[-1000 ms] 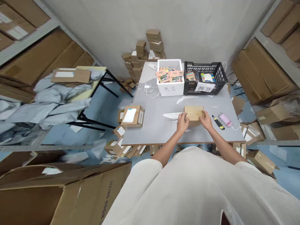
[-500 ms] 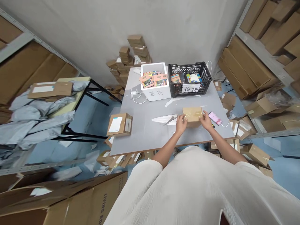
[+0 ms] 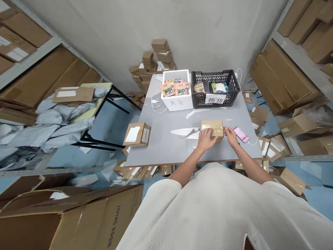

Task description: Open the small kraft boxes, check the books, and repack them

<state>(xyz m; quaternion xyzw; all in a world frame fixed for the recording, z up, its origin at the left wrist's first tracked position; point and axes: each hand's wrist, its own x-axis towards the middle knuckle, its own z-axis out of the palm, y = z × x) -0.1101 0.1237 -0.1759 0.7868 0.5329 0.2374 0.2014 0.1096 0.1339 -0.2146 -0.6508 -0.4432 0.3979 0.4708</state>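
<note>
A small taped cardboard box (image 3: 215, 126) rests on the grey table (image 3: 158, 146), near its front edge. My left hand (image 3: 206, 139) lies on the box's near left part, fingers spread over the tape. At the box's right side is my right hand (image 3: 230, 136), its fingers pressed together at the edge; what they pinch, if anything, is too small to make out. White paper and a grey pointed item (image 3: 186, 132) lie left of the box. A pink-screened phone (image 3: 241, 134) lies just right of my right hand, with a white cable.
Behind stand a white foam box (image 3: 179, 104) with booklets and a black crate (image 3: 229, 101). A labelled carton (image 3: 136, 134) sits at the table's left edge. Grey parcels (image 3: 62, 116) cover a side table. Open cartons crowd the floor; shelves flank both sides.
My left hand has moved from the box's left side onto its top and near face. My right hand has shifted slightly down along the right side. The camera view has turned a little left.
</note>
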